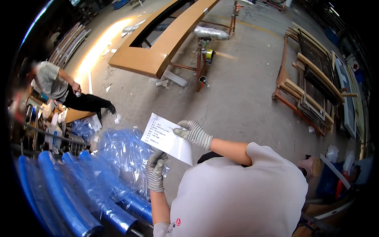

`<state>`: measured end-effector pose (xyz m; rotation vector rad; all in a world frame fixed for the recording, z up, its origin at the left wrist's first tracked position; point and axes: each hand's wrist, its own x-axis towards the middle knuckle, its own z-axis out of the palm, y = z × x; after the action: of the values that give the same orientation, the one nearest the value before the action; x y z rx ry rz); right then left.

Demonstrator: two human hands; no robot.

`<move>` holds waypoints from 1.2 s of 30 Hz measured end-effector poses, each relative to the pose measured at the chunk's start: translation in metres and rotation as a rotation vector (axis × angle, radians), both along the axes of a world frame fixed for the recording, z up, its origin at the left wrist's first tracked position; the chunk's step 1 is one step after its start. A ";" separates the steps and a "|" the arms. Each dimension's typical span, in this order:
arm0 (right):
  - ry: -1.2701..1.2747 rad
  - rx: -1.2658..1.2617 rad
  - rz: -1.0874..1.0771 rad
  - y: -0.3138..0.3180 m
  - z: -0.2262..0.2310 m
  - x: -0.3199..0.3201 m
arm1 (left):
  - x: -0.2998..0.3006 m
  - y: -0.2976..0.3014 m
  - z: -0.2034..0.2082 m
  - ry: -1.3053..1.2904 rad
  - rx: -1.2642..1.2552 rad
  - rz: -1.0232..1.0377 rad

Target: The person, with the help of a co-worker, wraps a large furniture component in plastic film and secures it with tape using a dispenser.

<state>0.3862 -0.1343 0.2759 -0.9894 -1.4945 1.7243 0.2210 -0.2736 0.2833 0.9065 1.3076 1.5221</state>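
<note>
A white printed paper sheet (pixel 162 136) is held out in front of my body, tilted, its printed side facing up. My right hand (pixel 194 134), in a grey-and-white striped glove, grips the sheet's right edge with the thumb lying over its face. At the lower edge, my left hand (pixel 156 170) wears a matching glove and has its fingers curled in against the paper; the fingertips are partly hidden. Beneath and left of the sheet lies crumpled clear plastic film (pixel 122 152).
Blue film-wrapped rollers (pixel 67 197) fill the lower left. A brown panel with a cutout (pixel 158 59) rests on a rusty stand (pixel 200 67) ahead. At left, another person (pixel 59 85) leans beside cluttered goods. A rack (pixel 282 75) of wood-edged frames stands right.
</note>
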 end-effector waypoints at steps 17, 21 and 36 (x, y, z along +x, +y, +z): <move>-0.216 0.233 -0.574 0.014 -0.026 0.062 | 0.035 0.113 -0.041 0.123 -0.294 -0.425; -0.525 0.685 -0.326 0.023 -0.024 0.044 | 0.023 0.127 -0.043 0.091 -0.335 -0.483; -0.215 -0.010 -0.102 0.062 -0.037 -0.086 | -0.085 0.144 -0.045 0.502 -0.207 -0.493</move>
<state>0.3006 -0.0720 0.2392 -1.2670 -1.5401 1.5954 0.1365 -0.1297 0.2385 1.4054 1.4149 0.7874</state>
